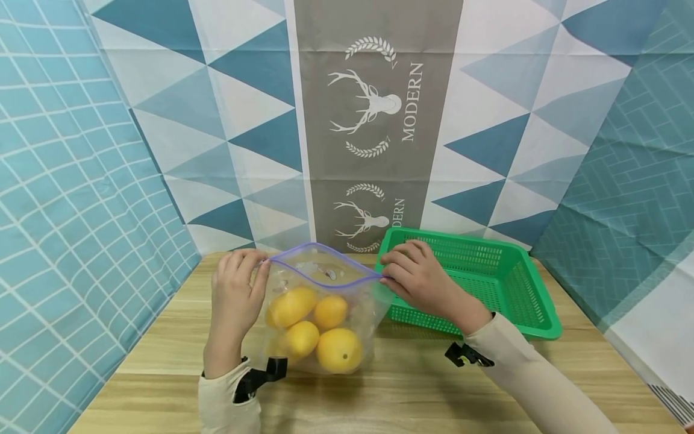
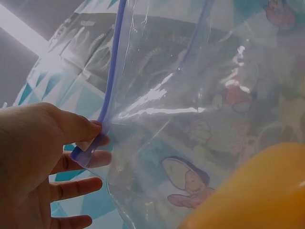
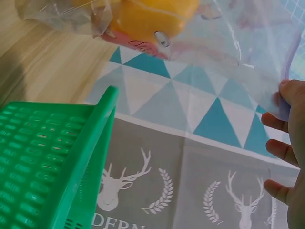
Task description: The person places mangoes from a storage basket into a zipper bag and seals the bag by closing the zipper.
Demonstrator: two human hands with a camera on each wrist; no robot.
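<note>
A clear zip bag (image 1: 360, 304) with a purple zip edge and printed cartoon figures holds several yellow-orange fruits (image 1: 338, 349), perhaps lemons or oranges. Its mouth gapes between the two hands. At the left corner my left hand (image 1: 237, 289) pinches the zip strip between thumb and forefinger; in the left wrist view the other fingers (image 2: 76, 188) extend behind the bag. My right hand (image 1: 420, 278) pinches the opposite corner, its remaining fingers (image 3: 281, 151) spread apart in the right wrist view. The bag's lower part hangs close to the tabletop; whether it touches cannot be told.
A green plastic basket (image 1: 534, 289) with slotted walls stands at the right, partly behind the right hand and forearm. The wooden table (image 1: 162, 355) meets a patterned cloth backdrop (image 1: 260, 120) at the back. Tiled-print cloth (image 1: 70, 181) lines the left side.
</note>
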